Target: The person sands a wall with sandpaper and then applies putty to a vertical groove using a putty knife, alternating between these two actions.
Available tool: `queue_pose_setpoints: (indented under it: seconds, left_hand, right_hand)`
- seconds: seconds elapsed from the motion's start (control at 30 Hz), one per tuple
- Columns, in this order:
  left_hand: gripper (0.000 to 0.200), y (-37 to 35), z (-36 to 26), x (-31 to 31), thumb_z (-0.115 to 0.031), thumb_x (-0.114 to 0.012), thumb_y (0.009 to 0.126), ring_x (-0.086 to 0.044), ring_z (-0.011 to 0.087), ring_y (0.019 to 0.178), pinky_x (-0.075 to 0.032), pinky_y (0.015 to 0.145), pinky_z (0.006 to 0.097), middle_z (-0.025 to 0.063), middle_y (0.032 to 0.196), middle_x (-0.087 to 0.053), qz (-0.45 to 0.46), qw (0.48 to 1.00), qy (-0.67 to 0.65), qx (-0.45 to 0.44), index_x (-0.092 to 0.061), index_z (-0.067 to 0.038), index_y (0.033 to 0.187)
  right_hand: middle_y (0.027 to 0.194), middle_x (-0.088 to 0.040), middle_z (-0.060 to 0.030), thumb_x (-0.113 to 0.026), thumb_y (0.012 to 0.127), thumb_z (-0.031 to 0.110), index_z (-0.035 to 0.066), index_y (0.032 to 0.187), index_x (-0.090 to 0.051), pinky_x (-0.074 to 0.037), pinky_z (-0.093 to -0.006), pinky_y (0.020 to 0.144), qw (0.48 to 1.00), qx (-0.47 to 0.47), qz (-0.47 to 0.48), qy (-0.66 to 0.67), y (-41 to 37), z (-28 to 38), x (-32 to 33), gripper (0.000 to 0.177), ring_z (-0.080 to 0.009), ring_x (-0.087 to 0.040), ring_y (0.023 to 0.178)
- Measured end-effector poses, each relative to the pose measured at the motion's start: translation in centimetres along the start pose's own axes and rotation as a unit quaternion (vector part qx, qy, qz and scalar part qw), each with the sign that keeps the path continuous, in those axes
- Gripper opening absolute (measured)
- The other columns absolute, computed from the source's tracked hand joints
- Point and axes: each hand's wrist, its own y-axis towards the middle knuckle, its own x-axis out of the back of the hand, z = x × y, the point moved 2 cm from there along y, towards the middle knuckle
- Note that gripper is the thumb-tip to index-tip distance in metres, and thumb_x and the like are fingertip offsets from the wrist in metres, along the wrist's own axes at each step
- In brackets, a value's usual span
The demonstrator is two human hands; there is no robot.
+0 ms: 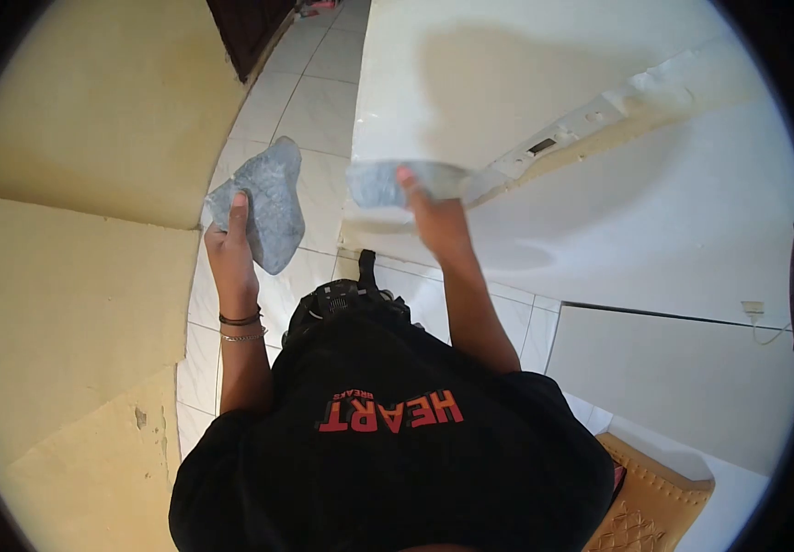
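Observation:
My left hand (230, 259) is closed on a flat, angular grey stone (273, 207) with pale streaks. The thumb presses on its near face, and the fingers are hidden behind it. To the right, my right hand (437, 225) grips a second grey stone (375, 184), longer and narrower in outline. That hand and its stone are smeared by motion, with the thumb lying across the stone. A gap separates the two stones, both held up in front of my body.
A cream wall (75, 276) rises on the left, and a white wall (691, 202) with a pale strip (590, 115) stands on the right. White floor tiles (319, 115) lie below. A tan studded chair (654, 497) is at lower right, near a wall socket (752, 308) with a cable.

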Motion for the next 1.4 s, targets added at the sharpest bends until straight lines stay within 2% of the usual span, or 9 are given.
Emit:
queue_pose_setpoints:
  seconds: [0.13, 0.33, 0.47, 0.73, 0.8, 0.97, 1.13, 1.3, 1.4]
  left_hand:
    - [0.039, -0.3, -1.0, -0.6, -0.028, -0.056, 0.088, -0.054, 0.0114, 0.087, -0.043, 0.08, 0.0256, 0.0074, 0.097, -0.061, 0.027, 0.999, -0.021, -0.035, -0.059, 0.008, 0.102]
    - [0.039, 0.0, -0.3, -0.3, -0.028, -0.056, 0.088, -0.054, 0.012, 0.088, -0.042, 0.082, 0.0266, 0.0077, 0.098, -0.06, 0.024, 1.0, -0.006, 0.0, -0.058, 0.009, 0.103]
    - [0.038, -0.2, -0.3, -0.6, -0.027, -0.055, 0.089, -0.054, 0.012, 0.088, -0.042, 0.082, 0.0271, 0.0074, 0.098, -0.06, 0.022, 1.0, 0.003, -0.012, -0.058, 0.008, 0.102]
    - [0.038, -0.1, -0.5, -0.3, -0.028, -0.055, 0.089, -0.054, 0.0134, 0.089, -0.042, 0.083, 0.028, 0.0084, 0.099, -0.06, 0.02, 0.999, 0.028, 0.004, -0.058, 0.007, 0.102]
    - [0.038, -0.3, -0.8, -0.7, -0.028, -0.055, 0.089, -0.054, 0.0134, 0.089, -0.042, 0.084, 0.0281, 0.0083, 0.1, -0.06, 0.024, 0.999, 0.022, -0.009, -0.058, 0.007, 0.103]
    - [0.039, 0.2, -0.1, -0.7, -0.028, -0.056, 0.088, -0.054, 0.0135, 0.089, -0.042, 0.084, 0.0282, 0.0084, 0.101, -0.06, 0.023, 0.999, 0.002, -0.03, -0.057, 0.008, 0.104]
    - [0.038, 0.8, 0.9, 0.0, -0.027, -0.056, 0.088, -0.054, 0.0142, 0.091, -0.041, 0.085, 0.0287, 0.0088, 0.101, -0.06, 0.034, 0.999, 0.001, 0.009, -0.057, 0.008, 0.104]
    - [0.038, 0.3, 0.5, -0.4, -0.027, -0.056, 0.088, -0.054, 0.0145, 0.092, -0.042, 0.084, 0.0286, 0.009, 0.101, -0.059, 0.034, 0.999, -0.009, -0.01, -0.057, 0.007, 0.104]
    - [0.037, 0.4, 0.0, -0.8, -0.028, -0.056, 0.088, -0.054, 0.0143, 0.09, -0.043, 0.083, 0.0282, 0.0088, 0.1, -0.06, 0.029, 0.999, -0.016, -0.026, -0.057, 0.007, 0.103]
  right_hand:
    - [0.099, -0.062, -0.0149, -0.06, 0.084, 0.026, -0.006, 0.101, -0.058, -0.044, -0.0336, 0.08, 0.994, -0.007, 0.04, -0.098, 0.6, -7.3, -1.5, 0.036, -0.0198, -0.058, 0.092]
    - [0.095, -0.064, -0.015, -0.061, 0.083, 0.029, -0.006, 0.099, -0.058, -0.044, -0.0345, 0.079, 0.991, 0.122, -0.046, 0.014, 0.1, 4.3, -0.4, 0.039, -0.021, -0.059, 0.087]
    - [0.096, -0.063, -0.0178, -0.06, 0.083, 0.03, -0.007, 0.098, -0.058, -0.044, -0.0338, 0.081, 0.985, -0.079, -0.005, -0.152, 0.5, -2.5, -0.2, 0.039, -0.0232, -0.058, 0.092]
    - [0.102, -0.061, -0.0184, -0.058, 0.084, 0.037, -0.008, 0.106, -0.054, -0.042, -0.0337, 0.084, 0.995, 0.06, -0.011, 0.084, 0.6, 3.8, 3.1, 0.05, -0.0248, -0.058, 0.097]
    - [0.1, -0.061, -0.0203, -0.057, 0.083, 0.044, -0.01, 0.105, -0.054, -0.043, -0.0348, 0.083, 0.995, -0.085, -0.009, -0.053, 1.4, -4.3, 2.6, 0.059, -0.0259, -0.058, 0.096]
    - [0.097, -0.062, -0.0179, -0.057, 0.083, 0.045, -0.008, 0.104, -0.056, -0.046, -0.0358, 0.08, 0.983, -0.052, 0.0, -0.179, 0.8, -4.6, 1.7, 0.057, -0.0266, -0.059, 0.093]
    - [0.097, -0.06, -0.0121, -0.061, 0.084, 0.032, -0.005, 0.103, -0.056, -0.048, -0.0313, 0.074, 0.986, -0.042, -0.009, 0.159, -0.1, 5.8, 3.5, 0.042, -0.0208, -0.06, 0.089]
    - [0.097, -0.059, -0.0133, -0.061, 0.083, 0.038, -0.007, 0.102, -0.055, -0.046, -0.0327, 0.079, 0.99, -0.108, -0.029, -0.086, 0.7, -6.7, 1.7, 0.05, -0.0213, -0.057, 0.098]
    - [0.1, -0.06, -0.015, -0.061, 0.082, 0.041, -0.007, 0.106, -0.054, -0.044, -0.0342, 0.083, 0.997, -0.044, -0.014, -0.057, 0.4, -2.0, 2.2, 0.054, -0.0228, -0.056, 0.1]
